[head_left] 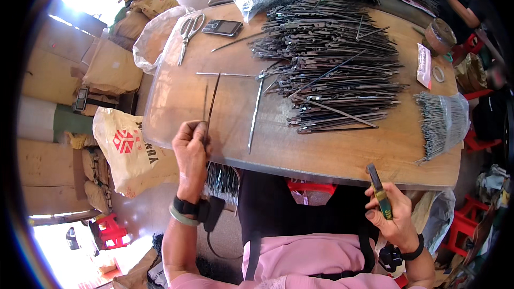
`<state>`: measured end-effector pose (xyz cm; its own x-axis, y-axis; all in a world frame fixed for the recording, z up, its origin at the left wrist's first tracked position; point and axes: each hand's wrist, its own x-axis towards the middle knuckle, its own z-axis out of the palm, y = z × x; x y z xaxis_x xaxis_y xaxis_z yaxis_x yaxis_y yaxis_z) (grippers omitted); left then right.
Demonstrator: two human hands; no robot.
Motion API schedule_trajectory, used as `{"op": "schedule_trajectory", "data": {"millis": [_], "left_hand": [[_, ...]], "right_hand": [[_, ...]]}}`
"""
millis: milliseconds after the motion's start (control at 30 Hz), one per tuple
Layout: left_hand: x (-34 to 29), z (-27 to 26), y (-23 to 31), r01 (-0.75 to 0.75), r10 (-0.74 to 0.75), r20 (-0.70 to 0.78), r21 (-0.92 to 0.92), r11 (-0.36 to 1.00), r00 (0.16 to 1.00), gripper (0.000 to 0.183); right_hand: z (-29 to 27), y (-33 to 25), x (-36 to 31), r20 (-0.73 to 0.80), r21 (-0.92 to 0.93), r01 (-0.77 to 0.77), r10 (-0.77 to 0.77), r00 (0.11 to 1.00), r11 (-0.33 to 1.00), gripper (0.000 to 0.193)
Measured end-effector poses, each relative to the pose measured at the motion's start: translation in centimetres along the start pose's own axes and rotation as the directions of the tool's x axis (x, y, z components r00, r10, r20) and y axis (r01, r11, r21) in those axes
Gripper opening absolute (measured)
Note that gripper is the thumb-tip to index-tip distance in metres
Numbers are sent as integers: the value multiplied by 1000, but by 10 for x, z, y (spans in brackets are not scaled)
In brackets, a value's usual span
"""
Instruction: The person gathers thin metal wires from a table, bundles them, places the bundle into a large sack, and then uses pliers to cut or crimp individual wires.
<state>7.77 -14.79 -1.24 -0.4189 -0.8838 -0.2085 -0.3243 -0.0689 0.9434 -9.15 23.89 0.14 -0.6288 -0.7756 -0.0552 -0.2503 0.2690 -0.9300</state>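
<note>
At the table's near edge, toward the left corner, the left hand pinches a thin dark stick, fingers tight together. Just off that edge, toward the right corner, the right hand curls its fingers around pliers. A pile of dark sticks runs from the middle to the far edge.

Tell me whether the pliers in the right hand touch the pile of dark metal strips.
Apart. The head view shows a stretch of wooden tabletop between the pliers in the right hand and the pile of dark metal strips.
</note>
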Motion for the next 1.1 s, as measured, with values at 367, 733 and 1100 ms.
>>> {"op": "schedule_trajectory", "data": {"millis": [367, 733, 1100], "left_hand": [[-20, 131, 29, -755, 655, 375, 330, 566, 655, 26], [-2, 142, 43, -905, 737, 576, 410, 115, 355, 23], [-53, 75, 43, -671, 566, 361, 376, 639, 741, 14]], "right_hand": [[-24, -1, 0, -218, -48, 50, -60, 974, 998, 18], [-112, 34, 5, -228, -529, 48, -196, 954, 848, 18], [-102, 47, 35, 277, -905, 375, -394, 877, 199, 14]]}}
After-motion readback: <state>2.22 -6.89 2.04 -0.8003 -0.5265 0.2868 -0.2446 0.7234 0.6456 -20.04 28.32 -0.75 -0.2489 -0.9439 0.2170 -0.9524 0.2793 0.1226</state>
